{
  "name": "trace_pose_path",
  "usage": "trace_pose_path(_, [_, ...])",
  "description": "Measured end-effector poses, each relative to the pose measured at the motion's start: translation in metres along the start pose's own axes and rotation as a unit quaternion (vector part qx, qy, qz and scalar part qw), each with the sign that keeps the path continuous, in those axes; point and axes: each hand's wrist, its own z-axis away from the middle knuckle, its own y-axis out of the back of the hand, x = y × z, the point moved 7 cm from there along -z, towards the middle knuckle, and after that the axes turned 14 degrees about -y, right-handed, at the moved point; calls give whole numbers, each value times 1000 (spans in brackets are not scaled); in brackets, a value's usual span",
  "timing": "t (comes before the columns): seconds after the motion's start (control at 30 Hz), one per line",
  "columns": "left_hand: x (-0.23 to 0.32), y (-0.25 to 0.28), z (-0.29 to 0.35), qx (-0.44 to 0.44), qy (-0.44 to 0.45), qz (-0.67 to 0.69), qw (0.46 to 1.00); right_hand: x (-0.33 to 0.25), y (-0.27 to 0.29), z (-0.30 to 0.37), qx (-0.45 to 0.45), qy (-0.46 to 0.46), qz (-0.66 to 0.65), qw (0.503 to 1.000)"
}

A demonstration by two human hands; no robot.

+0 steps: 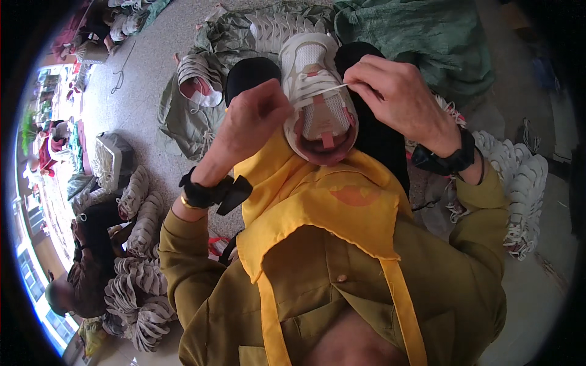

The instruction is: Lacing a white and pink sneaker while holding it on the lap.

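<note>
A white and beige sneaker (312, 53) with a pink lining lies between my knees on the yellow apron (262, 174), its opening toward me. Pinched between the thumb and fingers of my right hand (394, 94) is the white shoelace (331, 89), drawn taut across the tongue to the right. My left hand (253, 125) is at the shoe's left side, fingers curled inward and slightly blurred. Whatever those fingers hold is hidden.
Nested white shoes (198, 79) lie on a dark green sheet (174, 116) at the left. Long stacks of shoes (528, 189) line the right. A green woven sack (421, 43) lies beyond my right knee. Another person (91, 268) sits at far left among shoe piles (143, 293).
</note>
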Motion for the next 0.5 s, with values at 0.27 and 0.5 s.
trace_pose_path(0.27, [45,3,-21,63,-133,-106,983,-25,20,13,89,124,115,982])
trace_pose_path(0.5, [57,-26,-46,-56,-102,106,988,-39,27,19,114,115,76,984])
